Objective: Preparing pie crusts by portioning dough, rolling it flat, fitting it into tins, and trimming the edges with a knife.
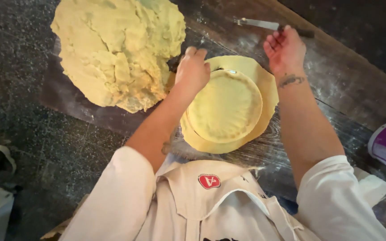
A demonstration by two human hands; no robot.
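Pale yellow dough sheet (264, 96), dark flour-dusted board (336, 76), white jacket (202, 205).

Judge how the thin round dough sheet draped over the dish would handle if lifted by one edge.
The dough sheet would probably be floppy: it sags over the round dish and follows its rim. It looks thin, so it may stretch or tear under its own weight. The left hand presses its edge, and the floured wooden board suggests it is tacky rather than slippery.

We're looking from one head-worn camera, steeply down and close over our own chest and arms at the floured surface (336, 76) just ahead.
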